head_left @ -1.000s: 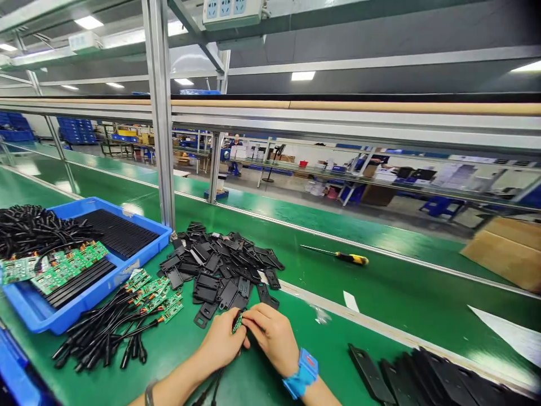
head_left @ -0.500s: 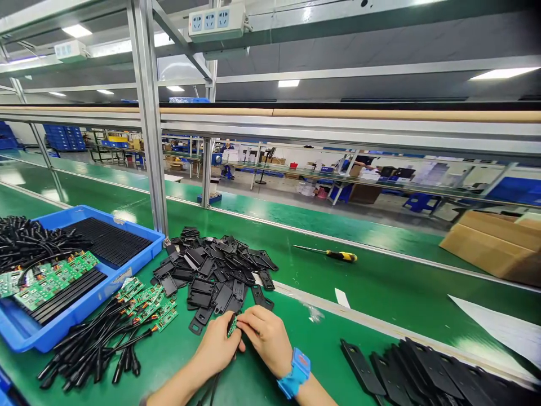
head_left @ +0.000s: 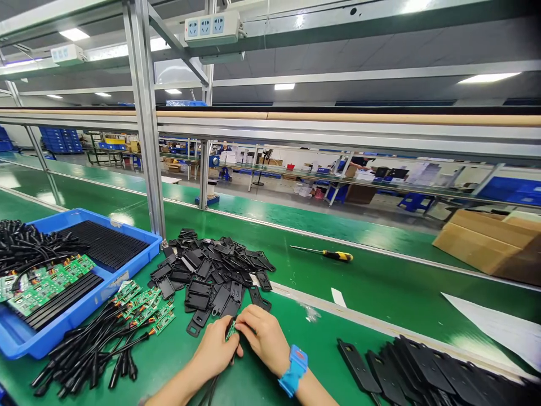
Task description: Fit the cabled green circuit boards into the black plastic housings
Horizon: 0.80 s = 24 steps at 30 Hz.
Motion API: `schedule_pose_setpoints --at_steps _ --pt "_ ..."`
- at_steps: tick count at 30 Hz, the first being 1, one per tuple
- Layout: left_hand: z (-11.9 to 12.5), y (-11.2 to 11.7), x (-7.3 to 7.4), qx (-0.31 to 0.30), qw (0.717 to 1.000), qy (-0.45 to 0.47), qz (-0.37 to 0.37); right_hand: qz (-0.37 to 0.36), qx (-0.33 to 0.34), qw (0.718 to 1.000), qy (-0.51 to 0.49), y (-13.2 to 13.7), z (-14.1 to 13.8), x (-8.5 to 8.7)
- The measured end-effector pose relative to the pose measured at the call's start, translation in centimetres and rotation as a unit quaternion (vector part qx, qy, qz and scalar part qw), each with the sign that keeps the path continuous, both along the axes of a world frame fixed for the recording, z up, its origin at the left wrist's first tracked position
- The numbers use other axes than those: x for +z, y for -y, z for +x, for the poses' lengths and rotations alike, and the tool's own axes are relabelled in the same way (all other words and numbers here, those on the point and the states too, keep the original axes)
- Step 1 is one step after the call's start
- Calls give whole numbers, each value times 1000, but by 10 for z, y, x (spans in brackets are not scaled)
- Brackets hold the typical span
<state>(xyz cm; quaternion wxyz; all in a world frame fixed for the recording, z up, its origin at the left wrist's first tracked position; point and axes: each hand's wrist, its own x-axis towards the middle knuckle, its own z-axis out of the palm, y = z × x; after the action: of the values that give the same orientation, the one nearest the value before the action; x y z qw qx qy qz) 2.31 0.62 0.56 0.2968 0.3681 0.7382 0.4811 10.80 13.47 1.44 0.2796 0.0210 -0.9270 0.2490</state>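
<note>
My left hand (head_left: 216, 345) is closed around a small green circuit board (head_left: 230, 329), which shows only in part between the fingers. A black cable (head_left: 210, 389) runs from under that hand toward the bottom edge. My right hand (head_left: 262, 336), with a blue band (head_left: 295, 371) on its wrist, pinches at the board's upper end; its fingertips hide what they touch. Just beyond both hands lies a heap of black plastic housing pieces (head_left: 213, 270). To the left, several green boards with black cables (head_left: 141, 307) are spread on the green tabletop (head_left: 186, 369).
A blue tray (head_left: 146, 256) at left holds boards, cables and black strips. Black flat plates (head_left: 426, 369) are stacked at lower right. Farther back lie a yellow-black screwdriver (head_left: 337, 256), a white paper sheet (head_left: 499, 327) and a cardboard box (head_left: 486, 242). A metal post (head_left: 146, 129) rises behind the tray.
The view has shifted slightly. Both hands stay together on the board, with almost no change in their grip.
</note>
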Motion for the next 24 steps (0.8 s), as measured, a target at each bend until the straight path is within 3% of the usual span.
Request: schedule_pose_setpoints --at_steps 4,8,11,14,18,21,24 --pt "-1 -2 1 -14 999 30 -19 65 -18 997 38 3 0 3" --pt "-6 -5 1 3 997 82 -9 37 -23 994 101 -12 4 9" --pt "-11 -7 -1 35 990 134 24 31 -133 980 147 -51 18 10" --pt "-12 -6 0 31 980 191 47 46 -267 948 169 -102 42 6" --pt "-8 -3 7 18 966 249 65 67 -362 912 183 -142 65 1" --pt "-7 -2 9 18 957 277 86 71 -365 910 183 -137 56 0" --pt "-7 -3 8 24 948 299 111 55 -322 926 190 -109 29 -3"
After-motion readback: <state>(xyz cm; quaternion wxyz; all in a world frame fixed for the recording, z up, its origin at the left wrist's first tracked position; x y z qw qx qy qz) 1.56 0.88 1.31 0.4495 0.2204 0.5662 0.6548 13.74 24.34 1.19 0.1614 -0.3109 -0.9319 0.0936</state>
